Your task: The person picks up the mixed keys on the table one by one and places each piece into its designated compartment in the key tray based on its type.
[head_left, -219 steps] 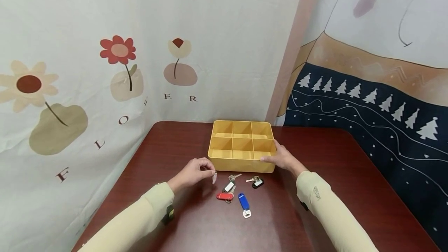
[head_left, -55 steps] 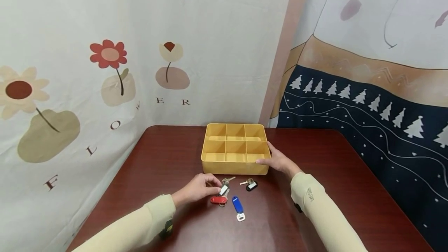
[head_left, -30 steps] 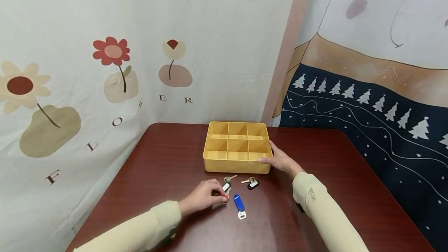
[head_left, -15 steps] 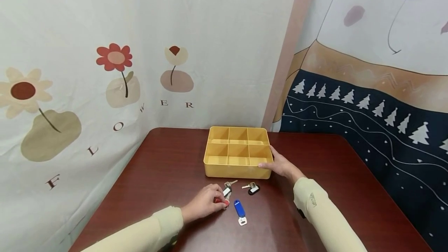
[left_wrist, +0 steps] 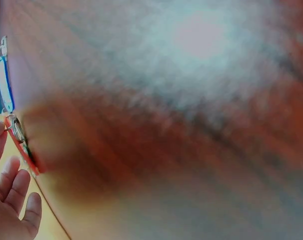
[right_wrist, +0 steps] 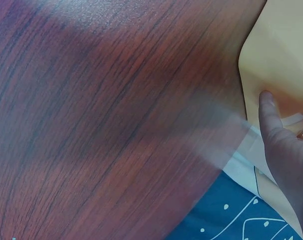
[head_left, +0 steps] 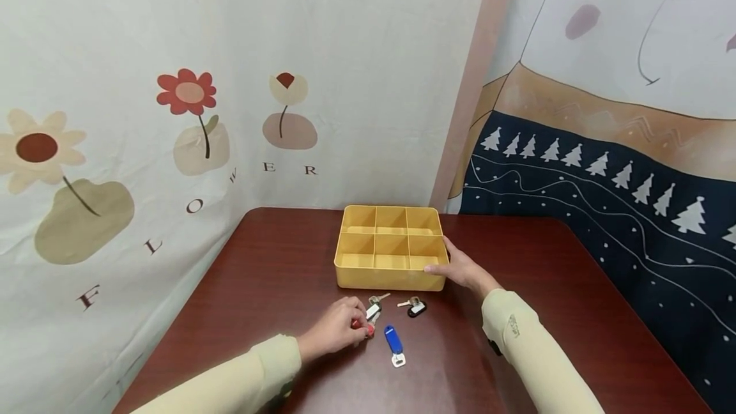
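Note:
My left hand (head_left: 335,329) pinches a red key tag (head_left: 370,331) low over the table; fingers partly cover it. In the left wrist view, its red edge (left_wrist: 22,150) and a metal ring show beside the fingertips. A dark key tag with a white label (head_left: 373,311) lies against it, its key pointing toward the box. My right hand (head_left: 462,268) holds the front right corner of a yellow six-section box (head_left: 397,280), thumb on the front wall, fingers along the side. All its sections look bare inside, though the floors are partly hidden.
A blue key tag with a white-headed key (head_left: 393,340) lies in front, right of the left hand. A black key tag (head_left: 417,309) with a key lies near the box's front. The reddish-brown table (head_left: 276,260) meets printed cloth backdrops behind and at right.
The left hand has gone from a pale tag 7.3 s ago to the red key tag, which it now pinches; the pale tag is out of sight. The right hand stays on the box.

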Demonstrator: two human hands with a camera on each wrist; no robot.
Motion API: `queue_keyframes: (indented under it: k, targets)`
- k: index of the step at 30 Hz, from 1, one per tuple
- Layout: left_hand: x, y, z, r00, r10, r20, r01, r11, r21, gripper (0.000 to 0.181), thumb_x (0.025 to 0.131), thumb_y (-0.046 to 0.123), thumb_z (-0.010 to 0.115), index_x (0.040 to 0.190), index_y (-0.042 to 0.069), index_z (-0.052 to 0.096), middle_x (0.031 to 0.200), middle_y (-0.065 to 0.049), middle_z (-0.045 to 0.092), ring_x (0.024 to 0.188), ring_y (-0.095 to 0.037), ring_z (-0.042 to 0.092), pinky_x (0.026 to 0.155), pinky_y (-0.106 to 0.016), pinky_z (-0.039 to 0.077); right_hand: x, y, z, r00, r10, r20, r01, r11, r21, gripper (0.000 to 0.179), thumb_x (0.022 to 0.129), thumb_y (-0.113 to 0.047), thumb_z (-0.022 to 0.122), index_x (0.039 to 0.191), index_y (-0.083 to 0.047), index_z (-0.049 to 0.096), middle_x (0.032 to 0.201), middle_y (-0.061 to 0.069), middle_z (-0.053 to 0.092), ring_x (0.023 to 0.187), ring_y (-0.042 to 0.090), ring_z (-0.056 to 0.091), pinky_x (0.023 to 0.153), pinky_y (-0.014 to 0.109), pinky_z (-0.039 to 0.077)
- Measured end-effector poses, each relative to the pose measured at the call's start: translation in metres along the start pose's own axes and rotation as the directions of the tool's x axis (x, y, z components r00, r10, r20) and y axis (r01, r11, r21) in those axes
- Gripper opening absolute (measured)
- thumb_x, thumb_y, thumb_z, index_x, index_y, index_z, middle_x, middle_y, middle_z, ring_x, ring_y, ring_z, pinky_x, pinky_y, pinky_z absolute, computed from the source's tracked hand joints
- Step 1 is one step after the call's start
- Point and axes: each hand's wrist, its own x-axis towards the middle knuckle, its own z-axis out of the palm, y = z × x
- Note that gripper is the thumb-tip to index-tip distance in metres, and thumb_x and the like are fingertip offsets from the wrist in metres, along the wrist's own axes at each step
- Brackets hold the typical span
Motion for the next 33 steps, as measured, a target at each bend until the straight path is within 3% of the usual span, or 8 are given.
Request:
queue_keyframes:
  k: [6, 10, 17, 25, 33]
  targets:
    - [0.008, 0.002, -0.013, 0.998, -0.046, -0.03, 0.044, 0.997, -0.07, 0.017, 0.079, 0.01, 0.076, 0.066, 0.019, 0.07, 0.089, 0.01, 0.06, 0.088, -0.008, 0.055, 0.081, -0.03, 0.046, -0.001, -0.001, -0.001, 1.0, 0.027, 0.003, -0.027, 1.0, 0.014, 0.114, 0.076, -0.052, 0.081, 0.16, -0.019, 0.011, 0.153, 0.019, 0.036, 0.135, 0.037, 0.037, 0.112, 0.063, 0.023]
    - [0.014, 0.003, -0.023, 0.993, -0.074, -0.087, 0.064, 0.992, -0.113, 0.011, 0.079, 0.007, 0.075, 0.071, 0.015, 0.072, 0.09, 0.007, 0.062, 0.089, -0.013, 0.058, 0.084, -0.037, 0.046, -0.001, -0.001, -0.001, 1.0, 0.029, 0.002, -0.029, 1.0, 0.009, 0.113, 0.077, -0.052, 0.081, 0.16, -0.019, 0.011, 0.154, 0.019, 0.035, 0.135, 0.037, 0.037, 0.112, 0.063, 0.023]
    - [0.025, 0.001, -0.039, 0.978, -0.137, -0.155, 0.102, 0.97, -0.22, 0.014, 0.079, 0.004, 0.074, 0.072, 0.016, 0.072, 0.089, 0.008, 0.063, 0.089, -0.015, 0.059, 0.083, -0.034, 0.048, 0.0, 0.001, -0.001, 1.0, 0.007, 0.003, -0.007, 1.0, 0.004, 0.111, 0.078, -0.049, 0.081, 0.159, -0.018, 0.012, 0.152, 0.019, 0.037, 0.134, 0.037, 0.039, 0.113, 0.061, 0.023]
    - [0.041, -0.006, -0.056, 0.958, -0.183, -0.222, 0.119, 0.955, -0.272, 0.013, 0.08, 0.004, 0.075, 0.073, 0.014, 0.071, 0.092, 0.004, 0.065, 0.094, -0.018, 0.062, 0.087, -0.042, 0.049, 0.002, 0.002, 0.0, 1.0, -0.014, 0.004, 0.014, 1.0, 0.006, 0.11, 0.079, -0.047, 0.081, 0.159, -0.016, 0.012, 0.152, 0.02, 0.037, 0.134, 0.037, 0.039, 0.113, 0.06, 0.024]
    - [0.062, -0.014, -0.075, 0.934, -0.22, -0.282, 0.137, 0.948, -0.287, 0.009, 0.083, 0.007, 0.076, 0.076, 0.009, 0.073, 0.094, -0.001, 0.066, 0.095, -0.022, 0.061, 0.084, -0.046, 0.05, 0.003, 0.002, 0.0, 1.0, -0.012, 0.006, 0.011, 1.0, 0.019, 0.111, 0.079, -0.047, 0.081, 0.159, -0.016, 0.011, 0.153, 0.02, 0.035, 0.135, 0.037, 0.038, 0.113, 0.06, 0.023]
